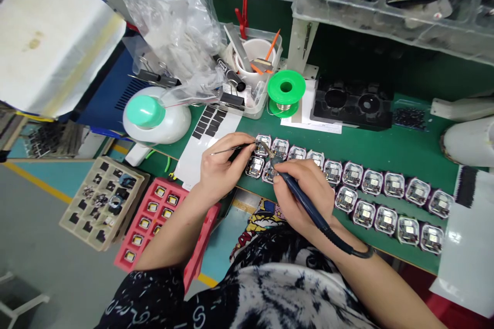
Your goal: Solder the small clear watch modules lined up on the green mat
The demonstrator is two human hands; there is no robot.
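Note:
My right hand grips a soldering iron with a dark blue handle, its cable running back over the wrist. The iron's tip points at the far-left unit in a double row of small square watch-like housings with exposed circuit boards. Pinched in my left hand are thin tweezers, their points at that same unit. Both tools meet close together there; whether they touch the board is too small to tell. My right hand partly hides the near row.
A green solder spool stands behind the rows. To the left are a white bottle with a teal cap, a pink foam tray and a beige compartment tray. Clear bins hang above; a white cylinder stands right.

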